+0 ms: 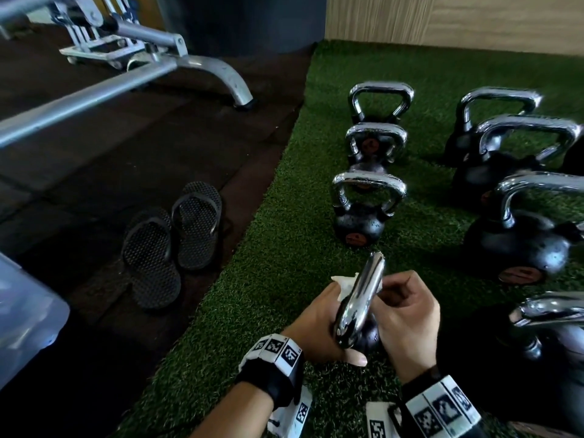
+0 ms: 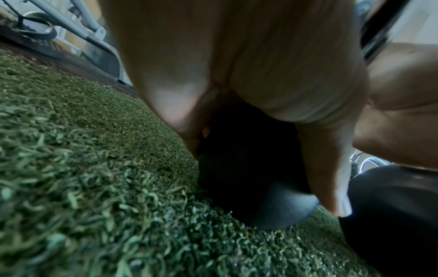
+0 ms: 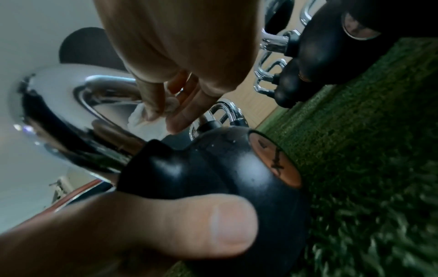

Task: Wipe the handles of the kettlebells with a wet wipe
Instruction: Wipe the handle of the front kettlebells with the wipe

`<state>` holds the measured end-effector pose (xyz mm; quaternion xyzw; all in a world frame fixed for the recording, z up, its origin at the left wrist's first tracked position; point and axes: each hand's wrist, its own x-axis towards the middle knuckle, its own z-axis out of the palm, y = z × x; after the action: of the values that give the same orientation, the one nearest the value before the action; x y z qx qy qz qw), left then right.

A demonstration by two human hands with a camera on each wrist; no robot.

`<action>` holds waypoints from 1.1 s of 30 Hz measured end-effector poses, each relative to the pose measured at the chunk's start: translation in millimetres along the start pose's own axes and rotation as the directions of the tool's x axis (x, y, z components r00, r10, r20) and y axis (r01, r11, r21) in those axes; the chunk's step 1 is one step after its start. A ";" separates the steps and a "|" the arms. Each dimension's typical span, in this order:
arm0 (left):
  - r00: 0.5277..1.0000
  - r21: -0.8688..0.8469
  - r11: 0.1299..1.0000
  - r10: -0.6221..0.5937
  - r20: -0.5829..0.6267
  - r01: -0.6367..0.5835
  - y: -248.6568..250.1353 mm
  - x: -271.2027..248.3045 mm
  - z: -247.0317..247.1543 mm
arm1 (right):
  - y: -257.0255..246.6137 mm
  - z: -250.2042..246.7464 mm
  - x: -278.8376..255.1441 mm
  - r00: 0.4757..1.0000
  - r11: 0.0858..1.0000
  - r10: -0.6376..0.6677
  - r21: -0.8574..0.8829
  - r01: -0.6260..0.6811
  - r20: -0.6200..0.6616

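I'm mid-wipe on the nearest kettlebell point(image 1: 363, 330), which sits on the turf point(image 1: 268, 279) in front of me: my left hand point(image 1: 319, 324) is curled round its chrome handle point(image 1: 360, 298) to steady it, and my right hand point(image 1: 407, 314) pinches the wipe point(image 1: 343, 284) against the far side. Next I judge the wipe must slide along the arch; the handle looks glossy and slick, the body matte black

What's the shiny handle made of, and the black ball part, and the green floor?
Handle: looks like polished chromed metal; it mirrors its surroundings. Ball: probably painted or coated metal, black with a soft sheen. Floor: artificial grass, likely plastic; short curly green blades.
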<state>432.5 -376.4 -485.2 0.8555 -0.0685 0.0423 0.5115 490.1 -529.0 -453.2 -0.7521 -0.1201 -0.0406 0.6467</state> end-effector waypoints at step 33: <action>0.993 0.601 0.792 -0.056 -0.106 0.108 76.2 -22.5 -45.4 | -50.6 -31.9 48.9 0.855 0.793 -0.129 -0.466 0.393 0.502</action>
<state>398.0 -370.3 -400.7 0.9737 0.0070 0.0751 0.2150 528.7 -547.3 -388.8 -0.8701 -0.3531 0.0080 0.3438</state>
